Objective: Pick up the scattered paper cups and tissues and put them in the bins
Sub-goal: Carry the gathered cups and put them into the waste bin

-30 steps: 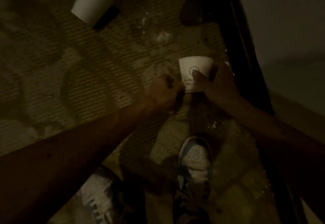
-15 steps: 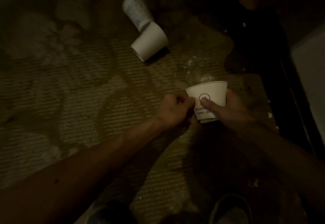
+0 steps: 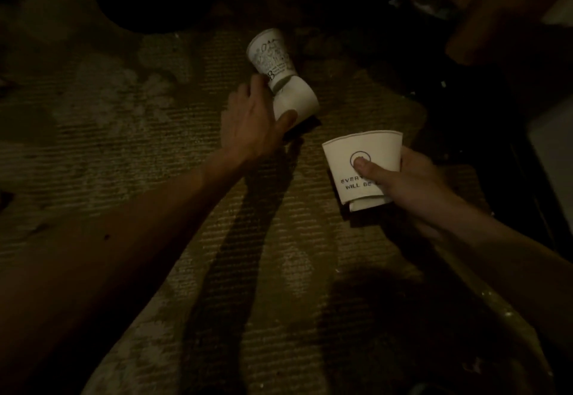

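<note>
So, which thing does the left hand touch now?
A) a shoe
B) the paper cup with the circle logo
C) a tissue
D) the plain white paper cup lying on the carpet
D: the left hand is spread with its thumb against the plain white paper cup on the carpet, while the right hand holds the circle-logo cup.

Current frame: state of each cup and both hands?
Lettered cup: held, second cup nested beneath.
Doodled cup: on its side on rug.
Plain cup: on its side, against doodled cup.
Left hand: open, spread around plain cup.
Right hand: gripping lettered cup, thumb on logo.
</note>
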The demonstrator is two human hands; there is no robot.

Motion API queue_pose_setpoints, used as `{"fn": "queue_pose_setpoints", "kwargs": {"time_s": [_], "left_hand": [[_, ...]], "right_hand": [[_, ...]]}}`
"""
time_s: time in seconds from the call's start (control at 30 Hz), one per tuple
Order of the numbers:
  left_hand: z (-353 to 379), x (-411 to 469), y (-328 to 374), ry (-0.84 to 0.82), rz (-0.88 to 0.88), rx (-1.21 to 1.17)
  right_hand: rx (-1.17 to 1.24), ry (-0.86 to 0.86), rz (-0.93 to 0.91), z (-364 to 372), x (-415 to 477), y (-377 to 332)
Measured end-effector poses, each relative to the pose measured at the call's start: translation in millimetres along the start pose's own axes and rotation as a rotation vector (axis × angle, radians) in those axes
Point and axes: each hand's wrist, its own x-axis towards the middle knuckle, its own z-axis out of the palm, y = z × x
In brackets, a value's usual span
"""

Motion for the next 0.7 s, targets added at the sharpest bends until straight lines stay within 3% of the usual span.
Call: {"fn": "queue_pose_setpoints", "kwargs": {"time_s": [0.13,0.23,0.53,0.7], "left_hand": [[4,4,-6,-0.193,-0.047,-0.165],[4,-3,-10,-0.207,-0.081,-0.224],[-2,-64,-20,-0.343,-0.265,-0.748],[-6,-69,-9,-0.394,-0.332,-0.810]], "right_hand": [[0.050,-0.050,0.050,-1,-3,2],[0.133,-0.088,0.103,-1,-2,0],[0.366,-0.137,0.226,3,4,-1],[0.459,-0.271,0.285,9,5,2]]}}
